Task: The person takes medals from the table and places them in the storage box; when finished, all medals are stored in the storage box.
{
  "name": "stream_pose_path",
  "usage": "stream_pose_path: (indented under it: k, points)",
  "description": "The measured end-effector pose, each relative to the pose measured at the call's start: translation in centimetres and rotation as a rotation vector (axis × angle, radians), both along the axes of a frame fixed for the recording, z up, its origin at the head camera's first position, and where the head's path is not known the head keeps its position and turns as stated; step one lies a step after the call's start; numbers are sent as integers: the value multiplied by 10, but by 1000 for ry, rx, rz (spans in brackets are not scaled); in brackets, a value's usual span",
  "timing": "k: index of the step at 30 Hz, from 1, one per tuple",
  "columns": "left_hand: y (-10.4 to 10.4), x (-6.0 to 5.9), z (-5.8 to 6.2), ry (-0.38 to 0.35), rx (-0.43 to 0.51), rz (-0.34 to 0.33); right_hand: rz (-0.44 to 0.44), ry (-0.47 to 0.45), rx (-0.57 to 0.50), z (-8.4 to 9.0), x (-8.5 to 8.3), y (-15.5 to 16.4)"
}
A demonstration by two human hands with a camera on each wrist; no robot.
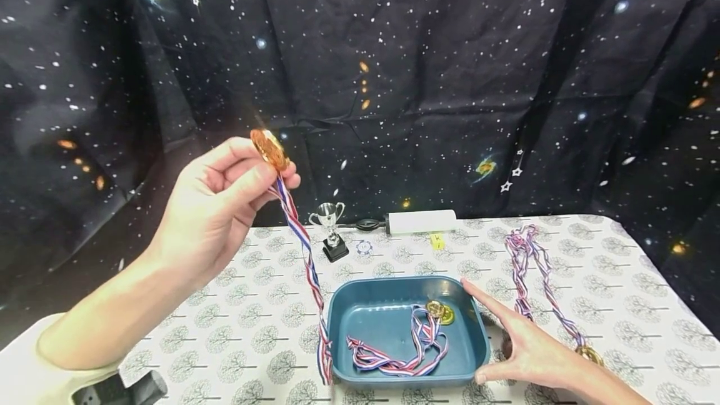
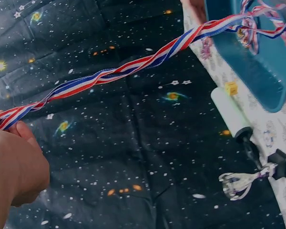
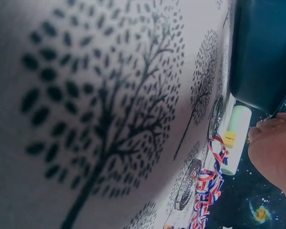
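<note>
I see the left hand raised above the counter, its fingers and thumb pinching a gold medal at the top of its ribbon. The ribbon, striped red, white and blue, hangs twisted from the medal down to the left edge of the tray, where its lower end lies against the tray's outer wall. In the left wrist view the same ribbon runs taut from the fingers toward the tray.

The blue tray sits on the counter near its front edge. Inside it lies a second medal with its ribbon coiled loosely across the floor of the tray.

My right hand rests at the tray's right side, fingers straight and spread, the forefinger lying along the rim and the thumb near the front corner; it grips nothing.

Just right of that hand a third medal lies on the counter, its ribbon trailing toward the back.

Behind the tray stand a small silver trophy and a white cylinder, against a starry backdrop.
</note>
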State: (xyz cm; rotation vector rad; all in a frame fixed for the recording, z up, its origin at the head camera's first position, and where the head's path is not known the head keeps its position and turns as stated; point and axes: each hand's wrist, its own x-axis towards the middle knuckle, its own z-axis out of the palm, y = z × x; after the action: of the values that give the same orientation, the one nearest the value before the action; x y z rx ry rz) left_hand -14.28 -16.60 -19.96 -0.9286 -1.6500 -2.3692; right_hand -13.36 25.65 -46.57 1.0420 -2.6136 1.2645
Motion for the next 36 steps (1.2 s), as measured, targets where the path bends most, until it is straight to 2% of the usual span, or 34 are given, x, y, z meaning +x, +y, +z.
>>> stream_pose_path:
  k: [3,8,11,14,19,24,29,32,34,36]
  points:
    - [3,-5,11,12,34,0,-3,2,7,0,-1,0]
    - [12,-11,28,16,51,61,1,-3,1,0,-1,0]
    - [17,-14,33,1,47,99,-1,-15,-3,0,-1,0]
    - [21,-18,33,-3,3,130,-5,-17,1,1,0,-1]
    - [24,-25,21,-31,-109,134,2,-8,-3,1,0,-1]
    - [21,-29,3,-72,-207,86,8,-28,-20,1,0,-2]
    - [18,-24,-10,-37,-396,52,12,-14,-14,1,0,-2]
    - [17,-18,-17,20,-512,-21,11,-8,-12,2,0,-2]
    - [19,-13,-24,41,-567,-99,11,-13,-14,2,0,-2]
    - [22,-8,-32,25,-584,-192,11,-15,-12,2,0,-2]
